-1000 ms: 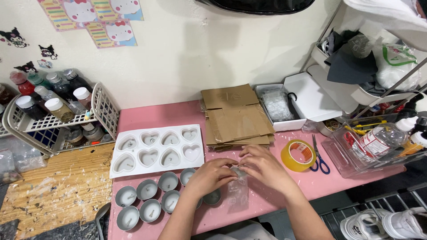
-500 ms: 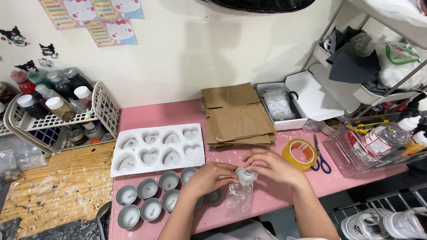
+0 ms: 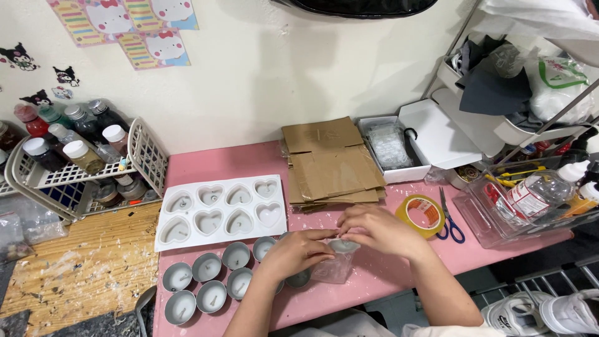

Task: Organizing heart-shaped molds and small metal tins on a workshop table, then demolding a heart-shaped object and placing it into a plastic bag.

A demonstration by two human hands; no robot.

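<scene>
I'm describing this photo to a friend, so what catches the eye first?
Two hands, the left hand and the right hand, meet over a small clear bag at the near edge of the pink table. To their left lie a white heart mould and round metal cups.

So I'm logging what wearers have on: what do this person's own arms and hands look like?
Both forearms are bare, with no gloves, rings, watch or bracelet visible on the left hand or right hand. A pale fabric edge shows at the bottom frame edge, perhaps a sleeve.
</scene>
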